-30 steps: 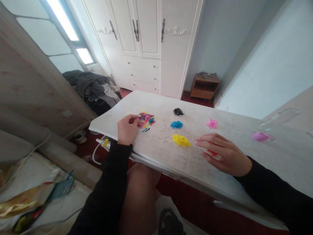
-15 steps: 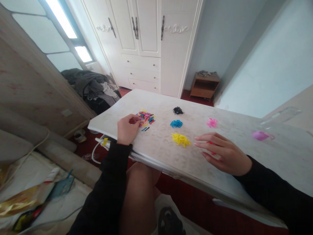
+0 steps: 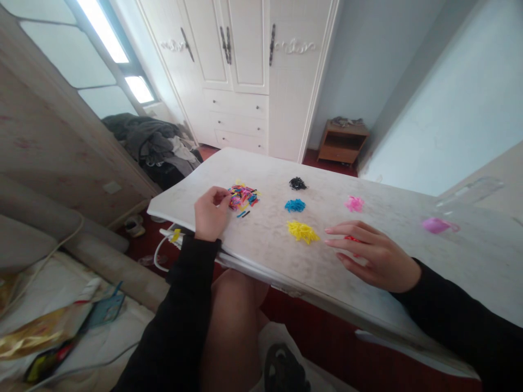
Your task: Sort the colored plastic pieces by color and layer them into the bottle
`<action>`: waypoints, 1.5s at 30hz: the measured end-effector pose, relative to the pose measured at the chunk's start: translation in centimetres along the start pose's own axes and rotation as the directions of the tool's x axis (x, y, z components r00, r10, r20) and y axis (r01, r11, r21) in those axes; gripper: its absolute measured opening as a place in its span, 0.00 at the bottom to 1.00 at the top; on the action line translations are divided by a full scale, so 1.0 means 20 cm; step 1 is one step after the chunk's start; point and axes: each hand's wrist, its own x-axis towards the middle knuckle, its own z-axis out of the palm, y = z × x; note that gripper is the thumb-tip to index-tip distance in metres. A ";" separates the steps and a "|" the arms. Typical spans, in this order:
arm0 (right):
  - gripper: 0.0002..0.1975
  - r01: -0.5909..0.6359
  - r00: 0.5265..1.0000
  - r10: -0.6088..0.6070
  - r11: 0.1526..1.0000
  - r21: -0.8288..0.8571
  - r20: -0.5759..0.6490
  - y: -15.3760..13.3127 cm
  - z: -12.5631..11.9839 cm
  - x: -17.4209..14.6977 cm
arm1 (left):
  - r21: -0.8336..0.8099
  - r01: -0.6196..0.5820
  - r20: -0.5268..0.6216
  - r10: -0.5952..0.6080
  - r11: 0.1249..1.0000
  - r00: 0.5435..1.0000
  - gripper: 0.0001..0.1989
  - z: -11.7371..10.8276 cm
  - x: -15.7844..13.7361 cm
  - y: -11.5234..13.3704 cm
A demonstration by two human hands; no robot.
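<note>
At the left edge of a mixed pile of small coloured strips [image 3: 245,197], my left hand [image 3: 211,212] is closed in a pinch. What its fingertips hold, if anything, is too small to make out. My right hand [image 3: 373,255] rests over a red pile [image 3: 352,238], fingers apart and slightly bent; the hand hides most of that pile. Just left of its fingertips lies a yellow pile [image 3: 302,232]. Farther back are a blue pile [image 3: 295,205], a black pile [image 3: 298,183] and a pink pile [image 3: 354,204], each of the same kind of small strips.
Toward the right of the white table [image 3: 261,234] lie a purple-pink object [image 3: 439,225] and a clear plastic container [image 3: 469,195]. Beyond the table stand a white wardrobe [image 3: 241,117] and a small brown cabinet [image 3: 342,144]. Dark clothes [image 3: 151,142] are heaped at left.
My left hand has drawn slightly left, toward the edge of the mixed pile, its fingers still pinched. The right hand stays nearly in place over the red pile.
</note>
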 end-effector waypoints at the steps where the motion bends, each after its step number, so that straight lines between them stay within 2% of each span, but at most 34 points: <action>1: 0.17 -0.003 1.000 0.003 1.000 0.002 -0.001 0.00 0.00 0.00 | 0.000 -0.002 -0.001 0.002 1.000 1.000 0.02 0.00 0.00 0.00; 11: 0.16 -0.015 1.000 0.015 1.000 0.011 0.012 0.00 0.00 0.00 | -0.061 0.034 -0.005 -0.035 0.998 0.999 0.02 0.00 -0.01 -0.01; 21: 0.14 -0.012 1.000 0.012 1.000 0.009 0.022 0.00 0.00 0.00 | -0.005 0.030 -0.010 -0.030 1.000 0.999 0.03 0.00 -0.01 0.02; 27: 0.13 0.009 0.999 -0.009 1.000 -0.013 0.031 0.00 0.00 0.00 | -0.051 0.025 0.021 -0.024 0.998 0.999 0.02 0.00 -0.01 0.01; 33: 0.13 -0.007 0.999 0.007 1.000 -0.010 0.032 -0.01 0.00 0.00 | -0.156 0.055 0.108 -0.038 0.986 0.993 0.05 0.02 -0.02 0.00; 45: 0.13 -0.004 0.999 0.003 1.000 0.008 0.049 -0.01 0.00 0.00 | -0.010 -0.026 0.115 0.027 1.000 0.993 0.04 0.02 -0.03 0.02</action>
